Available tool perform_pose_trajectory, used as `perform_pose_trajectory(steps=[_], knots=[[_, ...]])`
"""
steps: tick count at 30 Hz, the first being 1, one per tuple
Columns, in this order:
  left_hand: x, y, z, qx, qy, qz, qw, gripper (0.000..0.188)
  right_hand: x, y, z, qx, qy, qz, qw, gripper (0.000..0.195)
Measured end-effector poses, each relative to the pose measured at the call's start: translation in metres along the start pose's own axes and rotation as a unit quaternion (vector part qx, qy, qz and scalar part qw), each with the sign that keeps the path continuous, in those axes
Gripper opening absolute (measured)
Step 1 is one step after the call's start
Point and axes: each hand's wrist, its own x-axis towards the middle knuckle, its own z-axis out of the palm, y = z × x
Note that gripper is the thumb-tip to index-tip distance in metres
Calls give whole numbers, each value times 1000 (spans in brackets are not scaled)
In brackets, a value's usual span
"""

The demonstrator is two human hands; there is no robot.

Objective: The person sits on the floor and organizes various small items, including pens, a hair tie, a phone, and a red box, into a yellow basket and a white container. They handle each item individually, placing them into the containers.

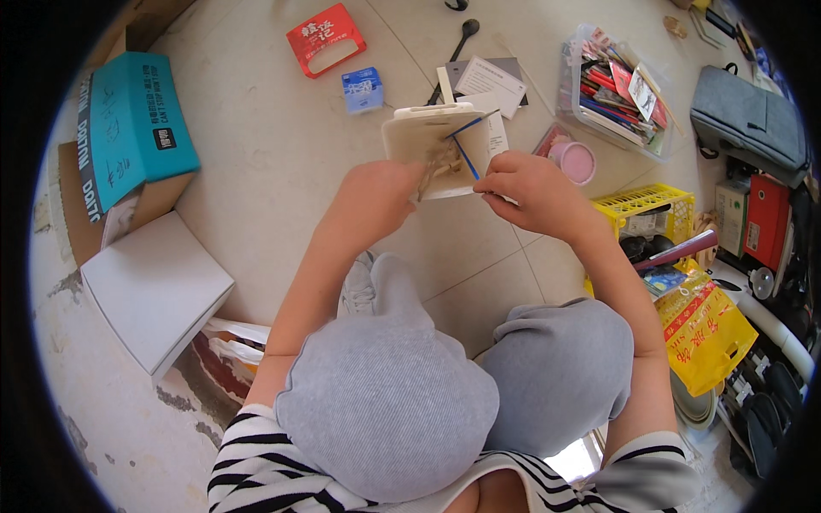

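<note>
In front of me stands an open cream plastic bin [399, 136] with crumpled brownish scraps and blue sticks inside. My left hand [380, 200] is at the bin's left near corner; a thin brownish strip shows by its fingers, but whether they grip it or the rim is unclear. At the right near corner, my right hand [523, 192] pinches the lower end of a thin blue stick [466, 158], which leans into the bin. Another blue stick [465, 127] with a dark pointed end lies across the bin's far right part.
A clear plastic box [577, 96] full of pens, a pink round container [573, 161] and a yellow plastic basket [641, 195] are at right. Cards [490, 83], a black spoon [463, 42] and a red box [326, 40] lie beyond. A white box [157, 288] and teal carton [144, 115] stand left.
</note>
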Motion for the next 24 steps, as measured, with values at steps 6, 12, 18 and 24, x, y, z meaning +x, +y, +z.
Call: perform_pose_trajectory(steps=[6, 12, 18, 24], knots=[[-1, 4, -2, -76, 32, -23, 996, 18, 10, 12, 5, 8, 216, 76, 973, 7], [0, -1, 6, -136, 87, -23, 987, 15, 30, 19, 13, 92, 250, 231, 936, 13], [1, -4, 6, -202, 155, -73, 964, 15, 33, 20, 15, 87, 235, 181, 951, 17], [4, -20, 6, -342, 156, -104, 921, 12, 31, 22, 18, 1, 227, 153, 962, 14]])
